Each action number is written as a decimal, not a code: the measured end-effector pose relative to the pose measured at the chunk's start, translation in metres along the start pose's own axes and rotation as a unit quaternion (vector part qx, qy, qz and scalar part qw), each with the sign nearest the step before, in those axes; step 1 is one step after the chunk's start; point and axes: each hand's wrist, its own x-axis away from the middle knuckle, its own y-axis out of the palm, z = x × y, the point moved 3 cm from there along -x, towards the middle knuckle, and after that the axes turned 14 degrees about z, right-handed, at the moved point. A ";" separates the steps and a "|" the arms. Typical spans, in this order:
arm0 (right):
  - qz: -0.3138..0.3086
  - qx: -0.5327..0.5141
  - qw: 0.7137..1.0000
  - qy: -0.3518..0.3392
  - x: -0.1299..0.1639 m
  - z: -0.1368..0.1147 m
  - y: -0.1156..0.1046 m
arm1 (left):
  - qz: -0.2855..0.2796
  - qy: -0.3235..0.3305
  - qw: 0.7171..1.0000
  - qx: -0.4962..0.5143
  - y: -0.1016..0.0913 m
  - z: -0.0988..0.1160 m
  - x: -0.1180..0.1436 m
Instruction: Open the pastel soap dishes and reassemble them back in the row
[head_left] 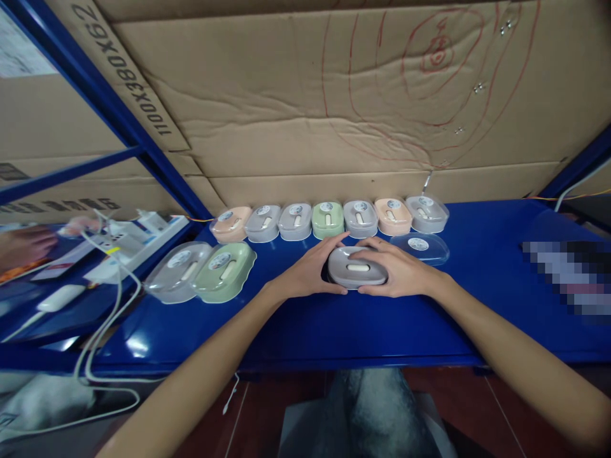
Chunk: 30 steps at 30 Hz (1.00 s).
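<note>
Through the head camera I see a glossy blue table set against a cardboard panel marked with red hand-drawn rings, with blue metal framing slanting up at the left. Red-brown floor tiles show below the near edge. Seven small boxes under clear covers, peach, gray and green, make a row along the back of the table; a covered gray box and a covered green box sit nearer, at the left. Past them I make out a power strip, white cables and a co-worker's hand. A pixelated patch at the far right I cannot read. Both forearms reach in from the bottom corners and converge mid-table, where the gray lidded box with the white knob is. My left hand curves around its left side, thumb along the front; my right hand curls over its right side and back. The fingers of both are closed on it. A clear cover with a round sticker lies just behind my right hand.
</note>
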 end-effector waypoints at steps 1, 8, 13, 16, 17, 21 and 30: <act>0.000 0.000 1.000 0.001 0.000 0.000 0.000 | 0.000 -0.001 1.000 0.000 0.000 0.000 0.000; 0.008 -0.029 1.000 -0.001 -0.001 -0.002 0.002 | -0.005 -0.002 1.000 -0.018 0.001 0.003 0.001; 0.024 -0.042 0.999 -0.012 -0.002 -0.004 0.003 | -0.027 -0.017 0.999 -0.035 0.004 0.002 0.002; 0.060 -0.029 0.998 0.004 -0.004 -0.002 -0.016 | -0.024 -0.026 0.999 -0.034 0.003 0.002 0.002; 0.078 -0.017 0.997 0.009 -0.004 0.001 -0.026 | -0.023 -0.028 0.999 -0.036 0.002 0.002 0.002; 0.088 0.054 0.994 0.044 0.003 0.025 -0.068 | -0.020 -0.038 0.998 -0.047 -0.001 0.001 0.003; -0.015 0.106 0.987 0.122 0.036 0.088 -0.075 | -0.023 -0.059 0.996 -0.056 -0.001 -0.001 0.003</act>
